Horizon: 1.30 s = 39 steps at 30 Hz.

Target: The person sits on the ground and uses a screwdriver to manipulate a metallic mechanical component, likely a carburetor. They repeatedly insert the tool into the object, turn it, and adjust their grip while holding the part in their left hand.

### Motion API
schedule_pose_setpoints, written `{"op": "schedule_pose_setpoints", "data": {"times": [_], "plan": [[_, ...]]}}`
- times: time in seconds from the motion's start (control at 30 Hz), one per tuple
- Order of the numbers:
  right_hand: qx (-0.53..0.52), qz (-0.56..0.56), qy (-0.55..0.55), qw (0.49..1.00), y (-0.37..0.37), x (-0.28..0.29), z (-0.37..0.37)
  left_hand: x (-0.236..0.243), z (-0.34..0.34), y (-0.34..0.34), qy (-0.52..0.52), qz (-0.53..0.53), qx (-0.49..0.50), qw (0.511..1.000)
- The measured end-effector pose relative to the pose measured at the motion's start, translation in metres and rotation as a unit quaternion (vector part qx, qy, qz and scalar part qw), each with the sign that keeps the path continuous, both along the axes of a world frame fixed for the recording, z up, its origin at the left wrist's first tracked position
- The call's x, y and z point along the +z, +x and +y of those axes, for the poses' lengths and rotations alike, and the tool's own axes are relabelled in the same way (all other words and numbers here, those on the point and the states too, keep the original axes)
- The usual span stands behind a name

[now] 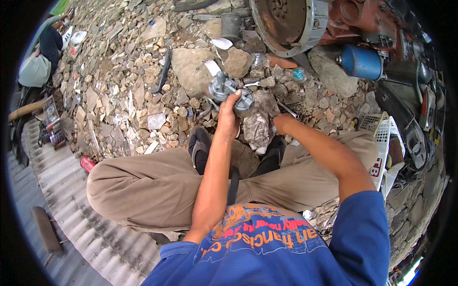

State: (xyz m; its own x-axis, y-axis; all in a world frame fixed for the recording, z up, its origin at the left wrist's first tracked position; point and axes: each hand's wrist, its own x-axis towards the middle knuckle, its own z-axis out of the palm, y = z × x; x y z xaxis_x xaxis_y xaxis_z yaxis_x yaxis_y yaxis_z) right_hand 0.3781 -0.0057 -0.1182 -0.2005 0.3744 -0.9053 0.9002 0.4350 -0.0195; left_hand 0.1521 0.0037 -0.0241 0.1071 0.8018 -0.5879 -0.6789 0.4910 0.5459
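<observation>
My left hand [229,117] is closed around a grey cast-metal engine part [232,93] with rounded housings and stubby ports, its thumb lying on top. The part is raised above the stones in front of my feet. To its right, my right hand [285,124] is low over the ground with the fingers curled; what they hold, if anything, is hidden. Just beyond that hand lies a slim wrench [288,111]. Between the hands rests a crumpled clear plastic bag [257,128]. A small open-ended wrench [252,84] lies beside the grey part.
Loose rubble covers the ground. A large round flywheel housing [317,24] on a red-brown engine [362,21] stands at the far right, with a blue cylindrical filter [361,62]. A white plastic basket [383,148] is at my right knee; corrugated sheet [90,205] lies at left.
</observation>
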Motion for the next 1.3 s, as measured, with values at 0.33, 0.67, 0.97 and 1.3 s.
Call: {"op": "schedule_pose_setpoints", "data": {"times": [0.33,0.67,0.97,1.3], "plan": [[-0.162,0.21,0.181,0.947,0.031,0.03,0.023,-0.001,0.004,0.031,-0.09,-0.142,0.05,0.985],[-0.453,0.558,0.223,0.659,-0.044,0.206,0.055,0.056,0.046,0.036,0.144,-0.142,0.016,0.979],[-0.366,0.618,0.273,0.64,-0.078,0.202,0.071,0.064,0.058,0.004,0.211,-0.047,-0.076,0.973],[-0.296,0.626,0.19,0.696,-0.061,0.247,0.07,0.128,0.011,-0.017,0.156,-0.021,-0.199,0.967]]}}
